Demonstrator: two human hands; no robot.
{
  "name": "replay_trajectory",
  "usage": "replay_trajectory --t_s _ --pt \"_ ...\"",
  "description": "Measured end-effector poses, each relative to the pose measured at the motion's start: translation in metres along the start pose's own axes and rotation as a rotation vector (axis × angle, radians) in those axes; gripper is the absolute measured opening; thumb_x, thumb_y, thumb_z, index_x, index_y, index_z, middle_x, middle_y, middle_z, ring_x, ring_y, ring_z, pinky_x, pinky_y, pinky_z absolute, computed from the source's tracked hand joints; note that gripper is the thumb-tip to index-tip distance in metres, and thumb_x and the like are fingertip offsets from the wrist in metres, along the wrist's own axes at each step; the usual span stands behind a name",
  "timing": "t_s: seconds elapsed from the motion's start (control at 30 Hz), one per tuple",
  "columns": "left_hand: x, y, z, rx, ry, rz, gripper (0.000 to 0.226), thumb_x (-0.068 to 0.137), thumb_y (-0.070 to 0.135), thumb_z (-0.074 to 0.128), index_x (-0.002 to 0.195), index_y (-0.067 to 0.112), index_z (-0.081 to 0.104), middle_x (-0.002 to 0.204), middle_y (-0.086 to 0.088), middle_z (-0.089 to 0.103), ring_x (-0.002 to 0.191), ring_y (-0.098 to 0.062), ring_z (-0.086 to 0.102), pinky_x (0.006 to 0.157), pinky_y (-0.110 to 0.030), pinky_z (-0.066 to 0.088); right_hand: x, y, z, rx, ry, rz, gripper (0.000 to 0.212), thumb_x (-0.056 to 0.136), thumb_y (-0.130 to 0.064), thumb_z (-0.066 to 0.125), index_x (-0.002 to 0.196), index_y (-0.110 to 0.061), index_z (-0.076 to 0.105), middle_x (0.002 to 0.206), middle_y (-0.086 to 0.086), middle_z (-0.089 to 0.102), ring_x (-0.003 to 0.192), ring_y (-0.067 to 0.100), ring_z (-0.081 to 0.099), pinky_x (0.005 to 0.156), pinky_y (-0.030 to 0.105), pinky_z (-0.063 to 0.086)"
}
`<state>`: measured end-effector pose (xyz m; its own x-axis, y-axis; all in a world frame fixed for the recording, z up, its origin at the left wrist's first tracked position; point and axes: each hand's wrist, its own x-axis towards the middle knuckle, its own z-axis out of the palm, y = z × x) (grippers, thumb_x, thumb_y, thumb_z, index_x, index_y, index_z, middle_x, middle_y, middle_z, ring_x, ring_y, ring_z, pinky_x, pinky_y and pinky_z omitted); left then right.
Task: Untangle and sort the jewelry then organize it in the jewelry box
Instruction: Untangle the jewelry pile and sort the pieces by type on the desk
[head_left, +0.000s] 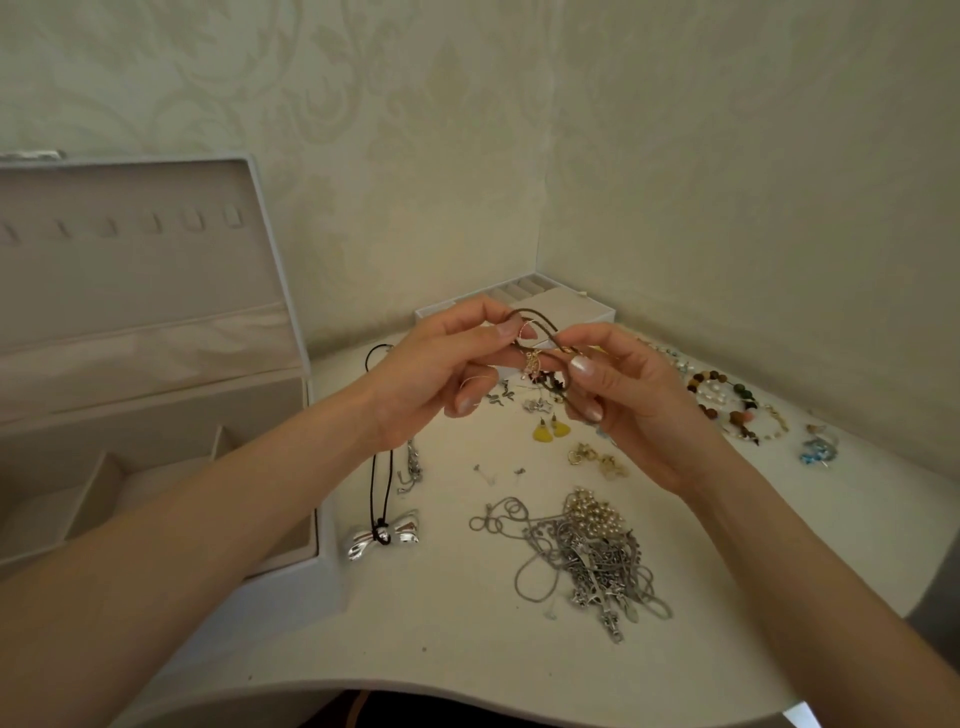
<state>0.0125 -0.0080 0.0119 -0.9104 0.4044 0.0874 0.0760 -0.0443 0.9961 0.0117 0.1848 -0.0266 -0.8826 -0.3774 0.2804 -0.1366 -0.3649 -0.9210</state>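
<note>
1. A white counter (467, 649) spreads beneath both raised hands and meets patterned walls in a corner beyond them.
2. The jewelry box (156, 280) stands open outward of the left hand, lid upright. Its divided compartments lie under the left forearm, and no jewelry can be made out in them.
3. The left hand (431, 374) pinches a brown cord (540, 319) between thumb and forefinger, with the other fingers curled below.
4. The right hand (639, 410) faces it, fingertips close to the left hand's. Its thumb and fingers are closed on the same cord.
5. A white tray (582, 306) with ring slots sits on the counter just beyond the fingertips.
6. A tangle of silver chains and pearls (597, 561) lies on the counter below the right wrist, nearer the person.
7. Beaded bracelets (727, 400) lie outward of the right hand, with a blue piece (818, 449) farther out.
8. A black cord (375, 467) runs under the left wrist to a silver bow pendant (384, 535).
9. The brown cord loops above and between the two hands, held off the counter. A small gold tangle (532, 361) hangs where the fingertips meet.
10. Yellow earrings (550, 430) and gold earrings (592, 457) lie beneath the right hand's fingers.
11. Tiny studs (498, 473) sit between the two wrists.
</note>
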Motion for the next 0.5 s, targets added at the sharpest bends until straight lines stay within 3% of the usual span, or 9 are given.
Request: replay_trajectory --t_s 0.13,0.27,0.37,0.5 --pt "0.0 -0.001 0.001 0.007 -0.013 -0.001 0.016 0.085 0.029 0.053 0.091 0.014 0.054 0.09 -0.012 0.071 0.032 -0.006 0.035 0.035 -0.016 0.027 -0.001 0.002 0.004 -0.143 0.029 -0.054 0.031 0.066 -0.034 0.081 0.091 -0.021 0.069 0.083 0.001 0.063 0.046 0.006 0.035 0.052 0.023 0.03" --pt "-0.001 -0.002 0.004 0.13 -0.025 0.035 0.021 0.077 0.024 0.063 0.095 0.016 0.057 0.064 -0.004 0.061 0.038 -0.006 0.042 0.041 -0.017 0.036 -0.001 0.002 0.009 -0.292 0.171 -0.101 0.02 0.07 -0.02 0.074 0.085 -0.012 0.065 0.074 0.007 0.058 0.045 0.008 0.038 0.045 0.018 0.033" --pt "-0.001 -0.004 0.006 0.202 0.017 0.078 0.023 0.072 0.012 0.069 0.093 0.015 0.059 0.074 -0.005 0.069 0.042 -0.007 0.049 0.045 -0.018 0.041 -0.002 0.001 0.013 -0.319 0.204 -0.146 0.014 0.071 -0.022 0.074 0.08 -0.015 0.064 0.077 0.017 0.056 0.046 0.011 0.041 0.044 0.019 0.036" --pt "-0.001 -0.003 0.005 0.23 0.076 0.114 0.015 0.079 0.008 0.068 0.089 0.014 0.059 0.079 -0.003 0.072 0.046 -0.007 0.053 0.047 -0.018 0.043 -0.003 0.001 0.014 -0.373 0.263 -0.199 0.011 0.079 -0.017 0.068 0.078 -0.009 0.061 0.06 0.001 0.06 0.044 0.013 0.042 0.044 0.021 0.035"
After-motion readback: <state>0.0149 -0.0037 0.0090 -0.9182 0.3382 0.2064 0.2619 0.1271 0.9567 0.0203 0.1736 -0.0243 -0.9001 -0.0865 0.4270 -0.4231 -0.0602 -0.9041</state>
